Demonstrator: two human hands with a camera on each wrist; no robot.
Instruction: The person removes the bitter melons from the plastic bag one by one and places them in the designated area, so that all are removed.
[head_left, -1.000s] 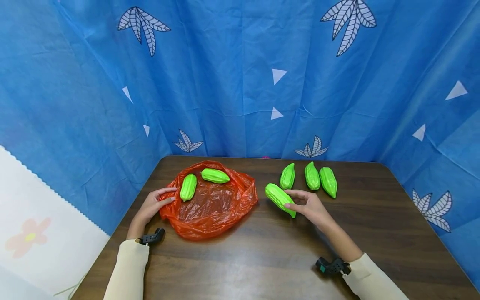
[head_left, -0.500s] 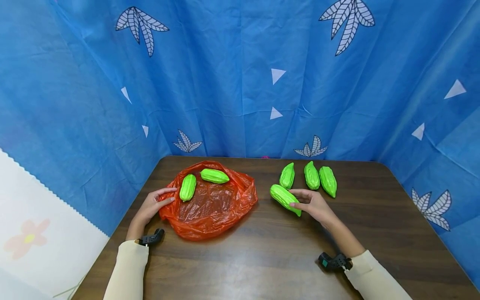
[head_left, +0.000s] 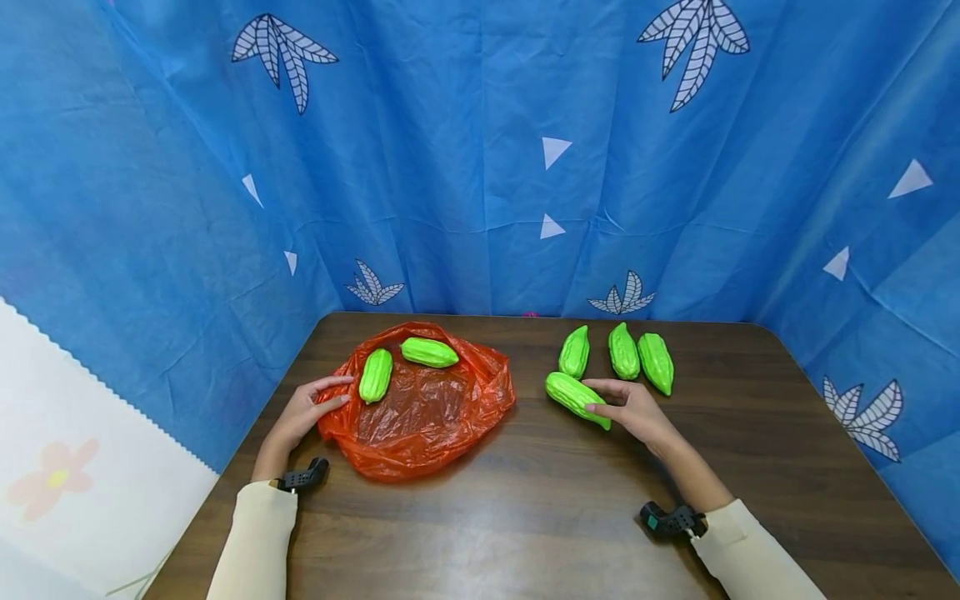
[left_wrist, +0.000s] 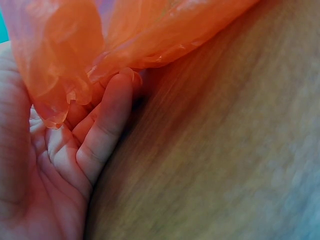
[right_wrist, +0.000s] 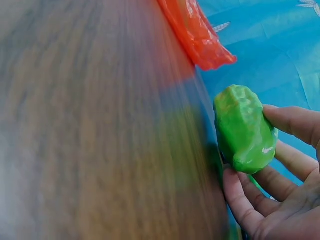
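Note:
In the head view my right hand (head_left: pixel 632 412) grips a bright green, bumpy bitter melon (head_left: pixel 576 398) between thumb and fingers, just in front of the three others. The right wrist view shows the same bitter melon (right_wrist: pixel 245 127) end-on, held by the thumb and fingertips. My left hand (head_left: pixel 302 410) holds the left rim of a red plastic bag (head_left: pixel 416 467) that lies spread wide. Seen from the left wrist, the bag's thin film (left_wrist: pixel 60 55) hangs into the palm and hides some fingers. Inside the bag are two bitter melons, one upright-lying (head_left: pixel 376 377) and one sideways (head_left: pixel 429 352).
Three more bitter melons lie at the back right of the brown wooden table (head_left: pixel 480 533): one on the left (head_left: pixel 574 352), one in the middle (head_left: pixel 623 352) and one on the right (head_left: pixel 657 364). A blue patterned curtain (head_left: pixel 480 167) stands behind the table.
My right hand has shifted a little to the right with the bitter melon in its grip. The left hand and the bag look the same.

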